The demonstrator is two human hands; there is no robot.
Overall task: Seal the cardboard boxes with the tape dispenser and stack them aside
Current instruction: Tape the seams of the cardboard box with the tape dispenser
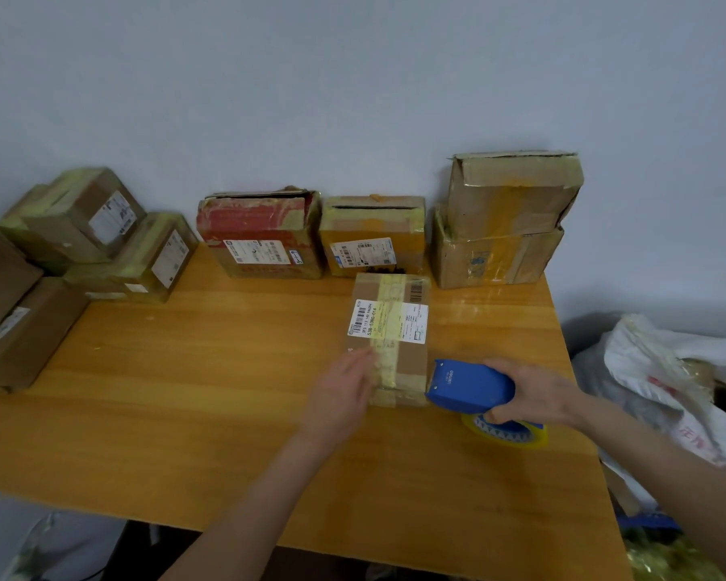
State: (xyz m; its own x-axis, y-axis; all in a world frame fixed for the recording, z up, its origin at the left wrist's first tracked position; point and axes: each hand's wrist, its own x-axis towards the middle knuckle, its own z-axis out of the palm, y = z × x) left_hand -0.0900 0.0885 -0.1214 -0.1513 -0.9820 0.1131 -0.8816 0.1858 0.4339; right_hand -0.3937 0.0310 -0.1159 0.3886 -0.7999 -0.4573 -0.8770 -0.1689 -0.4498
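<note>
A flat cardboard box (411, 329) with a white label and a strip of yellowish tape down its top lies on the wooden table (210, 392), right of centre. My left hand (344, 392) rests with straight fingers on the box's near left edge, over the tape. My right hand (533, 392) grips the blue tape dispenser (466, 387), whose front end touches the box's near right corner. The yellowish tape roll (508, 431) shows below that hand.
Several taped boxes stand along the wall: a red-topped one (260, 236), a yellow-taped one (374, 236), and two stacked at the right (504, 220). A pile of sealed boxes (80, 245) fills the table's left end. White plastic bags (667, 371) lie beyond the right edge.
</note>
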